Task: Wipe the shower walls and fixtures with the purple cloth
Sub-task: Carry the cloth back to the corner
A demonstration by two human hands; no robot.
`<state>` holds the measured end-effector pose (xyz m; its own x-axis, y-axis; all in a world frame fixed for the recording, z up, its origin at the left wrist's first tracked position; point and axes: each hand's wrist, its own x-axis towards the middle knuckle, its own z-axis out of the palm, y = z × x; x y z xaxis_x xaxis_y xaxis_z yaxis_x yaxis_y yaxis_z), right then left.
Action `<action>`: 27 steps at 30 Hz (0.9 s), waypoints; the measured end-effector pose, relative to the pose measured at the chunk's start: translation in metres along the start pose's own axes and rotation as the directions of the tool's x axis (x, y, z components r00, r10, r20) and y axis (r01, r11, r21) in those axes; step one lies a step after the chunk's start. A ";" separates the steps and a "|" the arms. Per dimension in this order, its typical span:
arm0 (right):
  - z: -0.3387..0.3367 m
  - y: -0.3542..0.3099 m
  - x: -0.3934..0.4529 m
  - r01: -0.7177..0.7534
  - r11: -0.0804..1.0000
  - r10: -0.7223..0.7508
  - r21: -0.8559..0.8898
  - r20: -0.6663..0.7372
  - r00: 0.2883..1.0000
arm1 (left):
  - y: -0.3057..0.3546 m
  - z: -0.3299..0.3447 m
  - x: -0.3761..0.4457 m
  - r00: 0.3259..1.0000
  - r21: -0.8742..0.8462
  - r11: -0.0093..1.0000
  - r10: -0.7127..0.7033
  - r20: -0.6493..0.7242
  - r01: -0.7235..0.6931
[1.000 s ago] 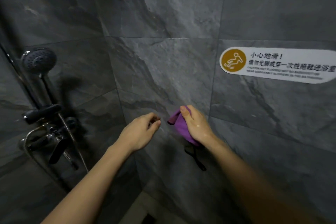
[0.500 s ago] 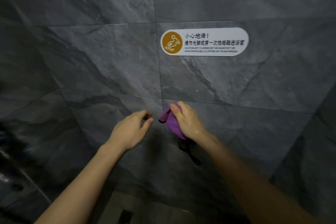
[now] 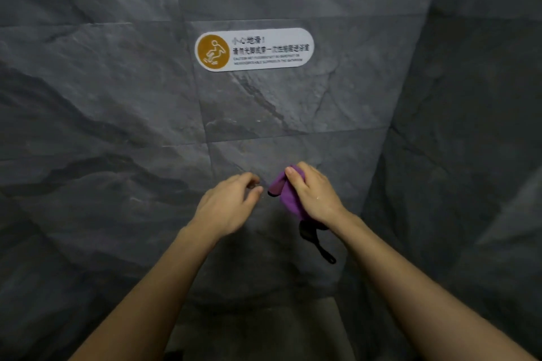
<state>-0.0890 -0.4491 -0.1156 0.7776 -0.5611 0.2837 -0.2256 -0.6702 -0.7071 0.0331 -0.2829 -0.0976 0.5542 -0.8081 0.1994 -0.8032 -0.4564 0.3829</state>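
The view has turned from the shower head to the grey wall (image 3: 117,97). The right hand (image 3: 315,195) grips the purple cloth (image 3: 286,195); the left hand (image 3: 227,205) hangs loose, empty. Wiping starts here.

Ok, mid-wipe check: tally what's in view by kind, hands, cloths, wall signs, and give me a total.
Hands: 2, left hand holding nothing, right hand gripping the cloth
Purple cloth: 1
Caution sign on the wall: 1
Total: 4

The sign (image 3: 254,49) sits on the wall (image 3: 102,91) above both hands; the cloth (image 3: 286,195) lies under the right hand (image 3: 315,195), the left hand (image 3: 227,205) just beside it
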 end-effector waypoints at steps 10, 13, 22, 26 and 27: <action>-0.077 0.055 -0.083 -0.206 0.976 0.189 -0.071 -0.192 0.963 | 0.090 0.047 0.006 0.968 -0.072 0.972 0.231 0.094 -0.225; -0.106 0.082 -0.104 -0.238 0.966 0.209 -0.097 -0.239 0.948 | 0.130 0.065 0.010 0.944 -0.083 0.952 0.304 0.131 -0.295; -0.182 0.158 -0.187 -0.356 0.928 0.314 -0.111 -0.280 0.907 | 0.246 0.138 0.011 0.837 -0.146 0.869 0.495 0.233 -0.473; -0.217 0.190 -0.223 -0.427 0.898 0.368 -0.108 -0.349 0.862 | 0.296 0.170 0.007 0.783 -0.182 0.827 0.562 0.267 -0.532; -0.224 0.197 -0.231 -0.439 0.892 0.374 -0.109 -0.367 0.852 | 0.307 0.176 0.005 0.771 -0.190 0.819 0.574 0.275 -0.542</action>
<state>-0.4442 -0.5604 -0.1751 0.3627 -0.9069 0.2145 -0.6066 -0.4045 -0.6844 -0.2490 -0.4928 -0.1383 -0.0943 -0.9876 0.1252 -0.9163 0.1353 0.3769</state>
